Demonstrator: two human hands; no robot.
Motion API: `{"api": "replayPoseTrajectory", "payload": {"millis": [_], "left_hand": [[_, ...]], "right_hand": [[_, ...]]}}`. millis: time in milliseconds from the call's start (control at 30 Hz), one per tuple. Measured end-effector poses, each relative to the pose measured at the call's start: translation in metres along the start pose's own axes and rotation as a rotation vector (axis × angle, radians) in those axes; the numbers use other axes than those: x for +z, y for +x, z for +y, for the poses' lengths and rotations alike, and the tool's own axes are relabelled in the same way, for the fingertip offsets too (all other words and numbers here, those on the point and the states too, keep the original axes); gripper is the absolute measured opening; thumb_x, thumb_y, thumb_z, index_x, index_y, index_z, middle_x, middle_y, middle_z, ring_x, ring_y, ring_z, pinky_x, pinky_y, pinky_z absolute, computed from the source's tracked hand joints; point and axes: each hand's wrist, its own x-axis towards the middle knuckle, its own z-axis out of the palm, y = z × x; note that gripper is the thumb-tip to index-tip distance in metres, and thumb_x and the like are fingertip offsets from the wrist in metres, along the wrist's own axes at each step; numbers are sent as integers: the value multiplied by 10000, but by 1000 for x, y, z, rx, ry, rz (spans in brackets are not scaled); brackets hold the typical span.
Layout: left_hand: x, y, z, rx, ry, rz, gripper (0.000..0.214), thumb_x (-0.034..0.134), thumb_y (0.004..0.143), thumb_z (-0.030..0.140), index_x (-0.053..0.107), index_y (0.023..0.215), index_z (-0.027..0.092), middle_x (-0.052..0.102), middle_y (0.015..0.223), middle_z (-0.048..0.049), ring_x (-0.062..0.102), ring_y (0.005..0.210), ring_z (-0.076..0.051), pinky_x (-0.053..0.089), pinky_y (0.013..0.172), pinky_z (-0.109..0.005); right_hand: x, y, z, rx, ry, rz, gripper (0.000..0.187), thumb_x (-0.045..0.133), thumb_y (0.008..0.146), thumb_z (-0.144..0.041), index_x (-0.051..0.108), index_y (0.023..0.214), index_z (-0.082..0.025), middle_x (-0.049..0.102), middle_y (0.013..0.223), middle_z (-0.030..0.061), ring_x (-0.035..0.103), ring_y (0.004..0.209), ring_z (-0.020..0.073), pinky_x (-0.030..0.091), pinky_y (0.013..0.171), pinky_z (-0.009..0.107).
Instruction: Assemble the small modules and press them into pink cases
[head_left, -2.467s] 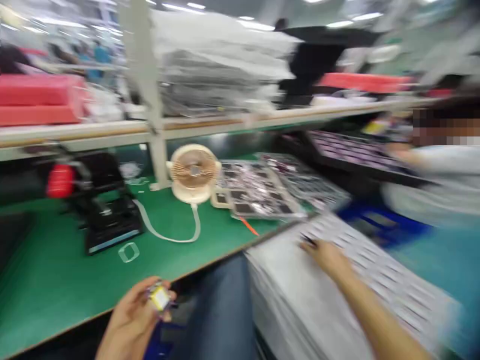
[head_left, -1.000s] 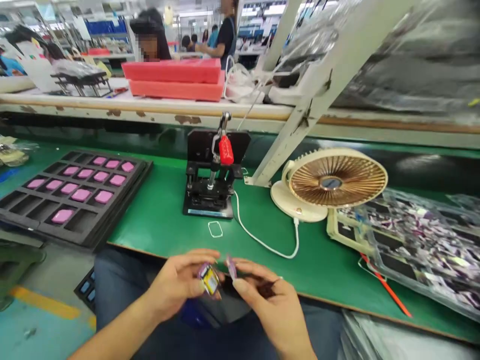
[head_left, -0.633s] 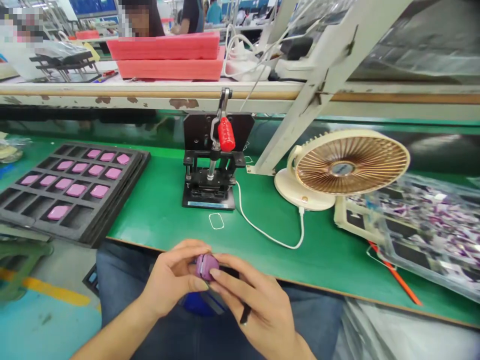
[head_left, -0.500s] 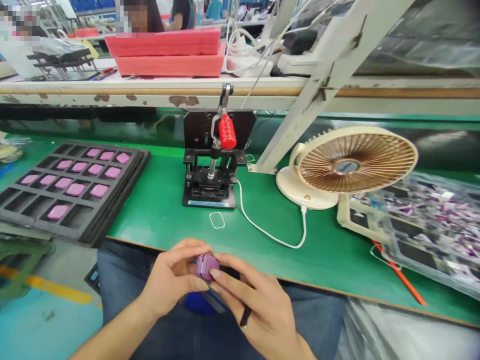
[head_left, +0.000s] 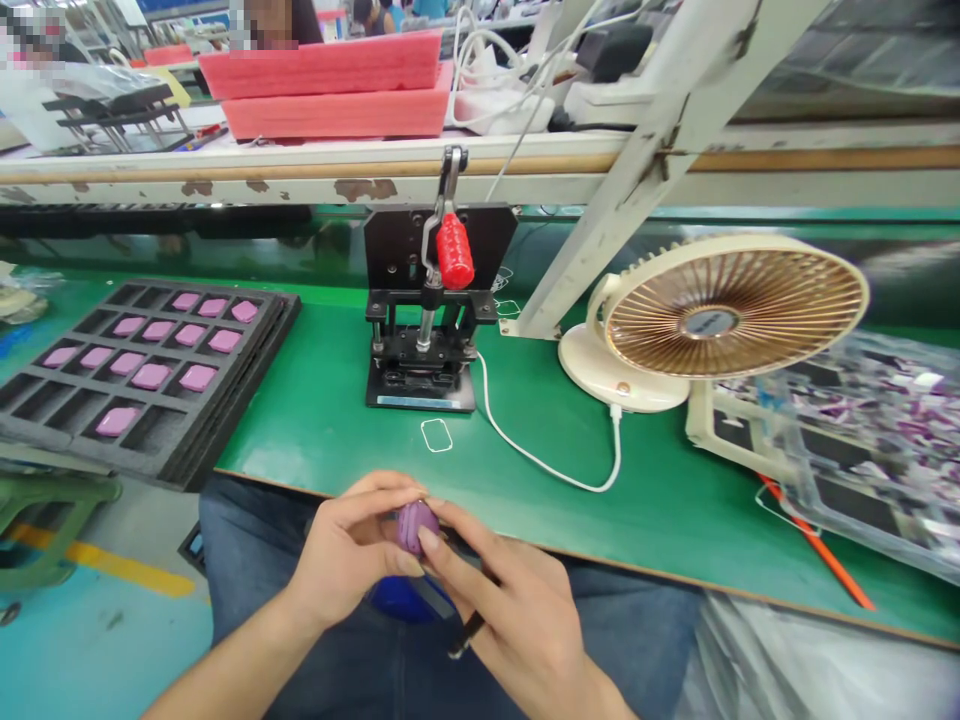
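Observation:
Both hands meet over my lap at the front edge of the green bench. My left hand (head_left: 345, 560) pinches a small rounded purple part (head_left: 415, 523) between thumb and fingers. My right hand (head_left: 517, 620) presses its fingertips on the same part from the right, and a thin dark tool (head_left: 466, 636) sticks out under its fingers. A black hand press (head_left: 424, 340) with a red lever handle (head_left: 454, 263) stands straight ahead. A black foam tray (head_left: 142, 420) at the left holds several purple parts in its pockets.
A cream desk fan (head_left: 720, 315) with a white cable (head_left: 547, 465) stands right of the press. Clear trays of parts (head_left: 862, 450) lie far right, beside an orange stick (head_left: 821, 550). A small clear ring (head_left: 436, 434) lies before the press. Red foam sheets (head_left: 330, 85) sit on the shelf.
My right hand came in from a stack at the right and joined the left. A purple cover has gone onto the yellow-faced part, which now shows only purple. The view tilted slightly up.

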Motion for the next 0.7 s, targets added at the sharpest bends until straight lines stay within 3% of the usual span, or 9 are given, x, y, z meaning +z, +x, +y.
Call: {"api": "replayPoseTrajectory", "payload": {"millis": [133, 233, 300, 400, 500, 567, 700], "left_hand": [[4, -1, -4, -19, 9, 26, 503, 1002, 737, 314, 851, 1215, 280, 723, 1310, -129, 726, 1183, -292, 628, 1012, -384], [12, -4, -9, -40, 0, 85, 521, 946, 818, 344, 804, 1316, 295, 696, 1422, -123, 722, 1224, -285, 597, 1065, -370], [17, -5, -11, -98, 2, 189, 458, 909, 864, 359, 809, 1305, 285, 752, 1353, -111, 746, 1174, -251, 599, 1037, -327], [18, -2, -11, -144, -30, 282, 338, 907, 865, 364, 859, 1170, 229, 843, 1066, -102, 788, 954, -210, 627, 911, -299], [15, 4, -7, -87, -98, 240, 305, 962, 791, 328, 882, 1067, 225, 844, 947, -86, 781, 858, -200, 627, 842, -298], [13, 7, -4, -71, -131, 210, 271, 975, 771, 301, 889, 1021, 239, 834, 923, -71, 772, 854, -186, 616, 825, -277], [13, 7, 0, -70, -154, 167, 236, 996, 737, 315, 888, 915, 205, 796, 860, -58, 735, 801, -165, 601, 776, -256]], "right_hand": [[12, -6, 2, -5, -69, -8, 656, 519, 969, 29, 579, 1566, -237, 626, 1532, 165, 784, 943, 210, 610, 732, 343], [23, -5, 3, 34, -117, 49, 575, 547, 1017, -10, 603, 1531, -261, 651, 1505, 155, 792, 922, 197, 605, 705, 316], [28, -1, 2, 78, -83, 96, 484, 611, 1050, -87, 602, 1506, -250, 681, 1459, 155, 790, 1005, 212, 628, 765, 308], [28, 10, 1, 225, 52, 105, 318, 701, 1051, -254, 630, 1357, -204, 734, 1250, 143, 756, 1066, 241, 627, 831, 320], [22, 18, 0, 306, 164, -71, 92, 616, 1085, -309, 633, 1115, -223, 670, 945, 43, 679, 796, 179, 515, 663, 285], [19, 21, -1, 262, 192, -167, 102, 538, 1100, -261, 592, 1021, -226, 596, 832, 0, 582, 677, 150, 410, 611, 290], [17, 25, -7, 159, 205, -105, 185, 520, 1066, -166, 485, 895, -226, 471, 740, -36, 436, 603, 128, 274, 595, 318]]}}
